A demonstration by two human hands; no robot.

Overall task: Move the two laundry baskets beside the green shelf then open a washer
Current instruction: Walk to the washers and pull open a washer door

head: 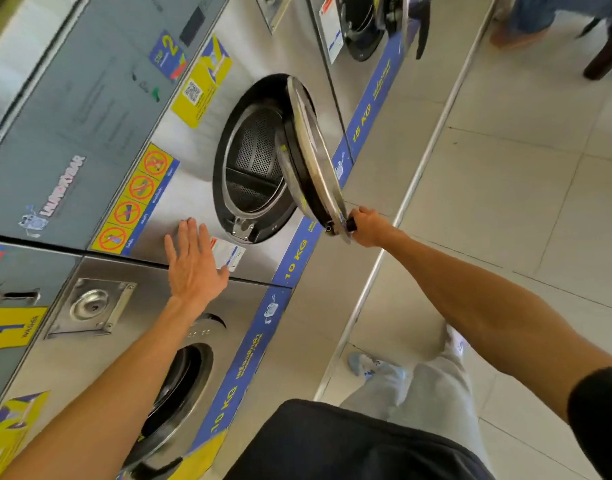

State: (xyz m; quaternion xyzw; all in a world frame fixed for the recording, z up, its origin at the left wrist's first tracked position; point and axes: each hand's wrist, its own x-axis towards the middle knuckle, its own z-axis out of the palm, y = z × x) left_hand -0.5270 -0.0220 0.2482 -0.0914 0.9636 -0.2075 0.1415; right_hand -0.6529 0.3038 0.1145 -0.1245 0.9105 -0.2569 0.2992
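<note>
Steel washer (180, 188) stood mid-frame, its door (315, 161) swung half open, baskets out of view. Right hand (367, 227) gripped the door handle; left hand (193, 261) lay splayed flat on the front. Final step, I judged: swing it wide.

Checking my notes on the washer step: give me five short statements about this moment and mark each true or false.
1. The door of washer number 2 is swung open. True.
2. The right hand grips the door's handle. True.
3. The left hand holds a laundry basket. False: it lies flat and open on the washer's steel front.
4. The drum is full of clothes. False: none show in the part that is visible.
5. The washer's blue strip reads 10 KG. True.
</note>
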